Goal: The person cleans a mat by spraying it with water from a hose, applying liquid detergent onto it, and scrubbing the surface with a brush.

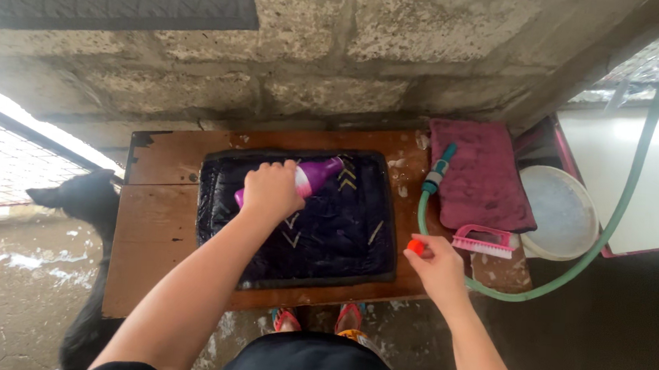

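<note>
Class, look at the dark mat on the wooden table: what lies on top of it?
The left hand holds a purple bottle tilted over the dark mat. The hand hides the bottle's middle.

Left hand (270, 190) grips purple bottle (311, 178), tilted over dark wet mat (342, 231) on wooden tabletop (155, 228); right hand (439, 266) pinches orange cap (416, 247) near green hose (609, 225); pink brush (486, 240) below maroon towel (479, 175), white basin (564, 214) at right, black dog (88, 201) at left

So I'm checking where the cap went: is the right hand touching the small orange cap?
Touching. The head view shows the right hand pinching the orange cap between its fingertips, no gap visible, beside the dark mat.
</note>
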